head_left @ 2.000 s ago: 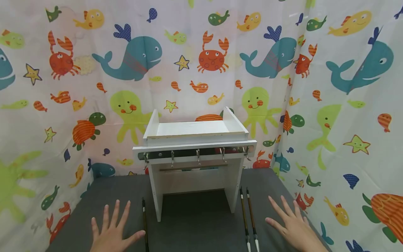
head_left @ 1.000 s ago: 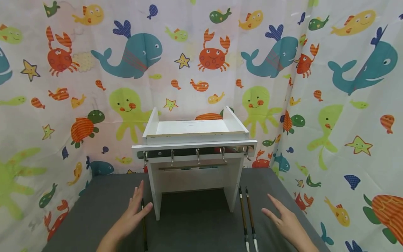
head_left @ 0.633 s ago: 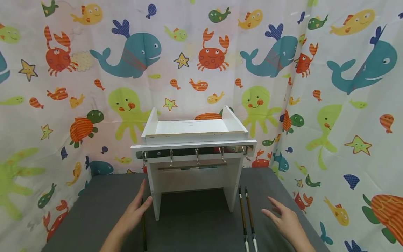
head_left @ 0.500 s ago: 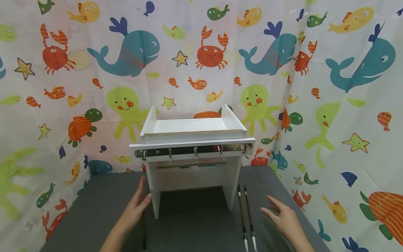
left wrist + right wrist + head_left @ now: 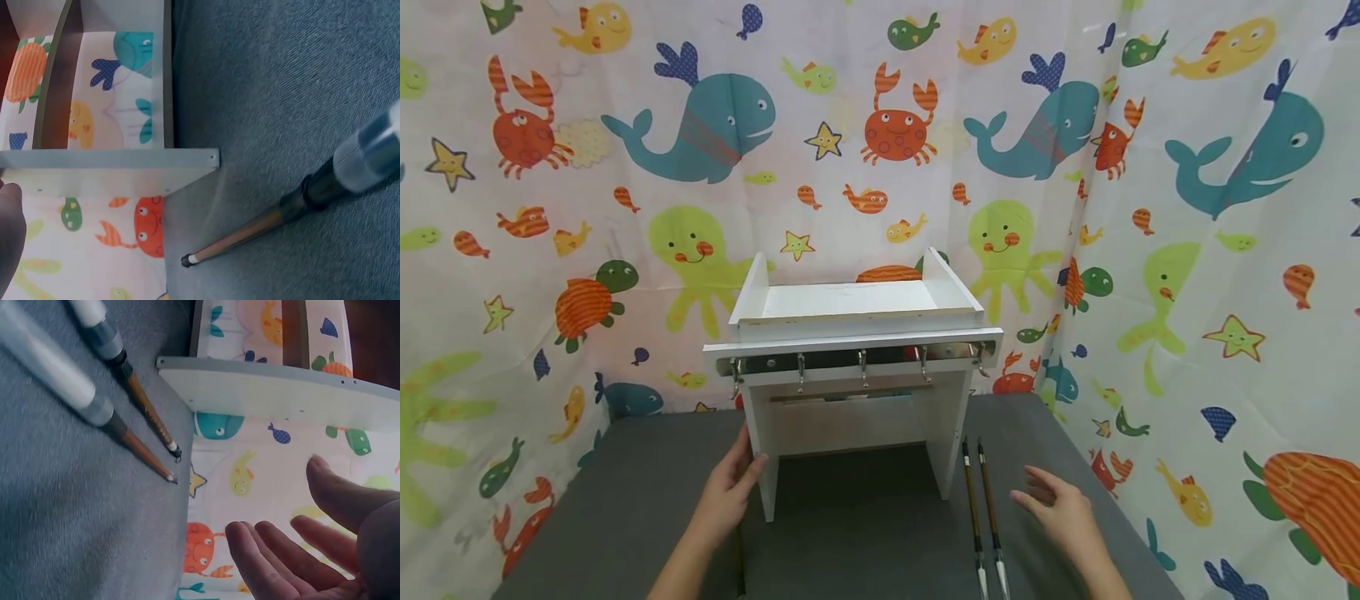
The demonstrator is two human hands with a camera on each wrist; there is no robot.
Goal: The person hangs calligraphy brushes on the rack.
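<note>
From the head view, the white shelf unit (image 5: 857, 302) stands on the grey counter (image 5: 850, 546) toward its back edge; its side panels lift the row of hooks (image 5: 862, 368) off the surface, likely so that things can hang freely. Your left hand (image 5: 722, 492) is at the outer left panel, fingers relaxed and fairly straight, thumb near the panel's front edge, perhaps to steady the unit. Your right hand (image 5: 1062, 512), fingers loosely bent, sits between two brushes (image 5: 989, 500) and the counter's right edge. Those brushes lie side by side, pale ends toward the near edge, presumably for easy reach. A third brush (image 5: 741, 571) lies left of the unit, partly hidden by your forearm.

From the left wrist, your thumb is right beside the panel; you cannot tell here whether it touches.

From the right wrist, thumb and fingers stand apart with nothing between them.
</note>
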